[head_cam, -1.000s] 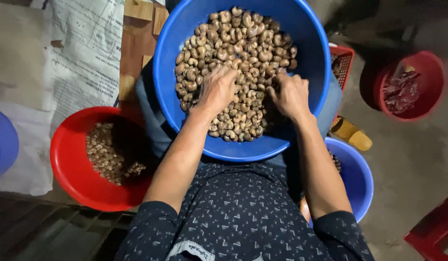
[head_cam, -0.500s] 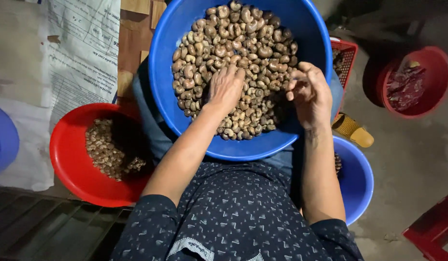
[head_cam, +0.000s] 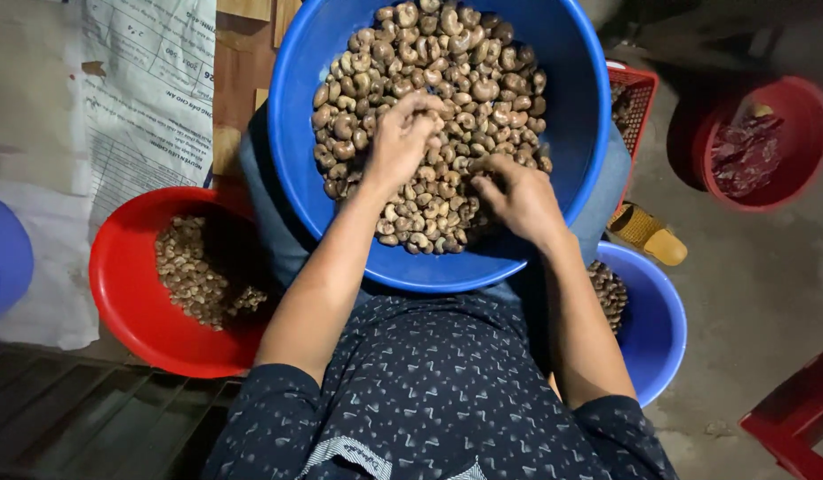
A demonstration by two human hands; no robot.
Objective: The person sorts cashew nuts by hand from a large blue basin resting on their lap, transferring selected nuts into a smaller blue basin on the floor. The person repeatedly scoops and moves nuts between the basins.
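A large blue basin (head_cam: 305, 191) rests on my lap, filled with pale brown cashew nuts (head_cam: 456, 71). My left hand (head_cam: 401, 142) lies on the nuts near the middle of the pile, its fingers curled down into them. My right hand (head_cam: 518, 200) is at the near right side of the pile, fingers pinched among the nuts. Whether either hand holds a nut is hidden by the fingers.
A red basin (head_cam: 127, 302) with smaller nuts sits at my left. A smaller blue basin (head_cam: 656, 329) with nuts is at my right, a red basket (head_cam: 638, 89) behind it, a red bucket (head_cam: 785, 187) far right. Printed paper (head_cam: 136, 98) lies left.
Both hands have shifted over the nuts. The right hand came down from the right rim toward the near middle of the pile, and the left hand's fingers have curled in.
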